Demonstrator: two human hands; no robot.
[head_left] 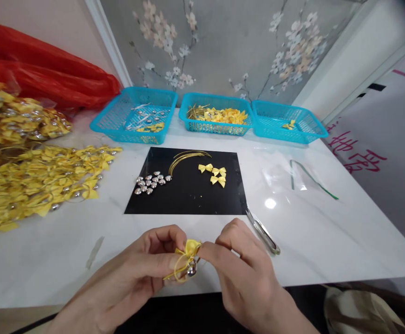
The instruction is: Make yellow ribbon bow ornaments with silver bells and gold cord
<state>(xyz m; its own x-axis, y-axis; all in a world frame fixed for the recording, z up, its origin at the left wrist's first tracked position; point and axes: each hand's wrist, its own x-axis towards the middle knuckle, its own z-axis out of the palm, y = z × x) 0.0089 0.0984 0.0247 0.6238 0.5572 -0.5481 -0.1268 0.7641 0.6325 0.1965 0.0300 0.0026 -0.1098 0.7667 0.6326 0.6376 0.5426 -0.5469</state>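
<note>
My left hand (143, 260) pinches a yellow bow (191, 247) with a looped yellow cord, near the front edge of the table. A silver bell (192, 268) hangs at the bow, between the two hands. From the right, my right hand (244, 264) closes its fingertips on the cord beside the bow. Beyond them, a black mat (188, 197) carries several silver bells (150, 182), a bundle of gold cords (185, 157) and several yellow bows (218, 180). Metal snips (263, 232) lie by the mat's right corner.
Blue baskets stand along the wall: left (100, 121) with white strips, middle (216, 99) with yellow bows, right (286, 134) with a bow. Finished-looking yellow pieces (42, 185) are heaped at left, near red fabric (49, 74). A clear bag (275, 174) and green strip (314, 180) lie right.
</note>
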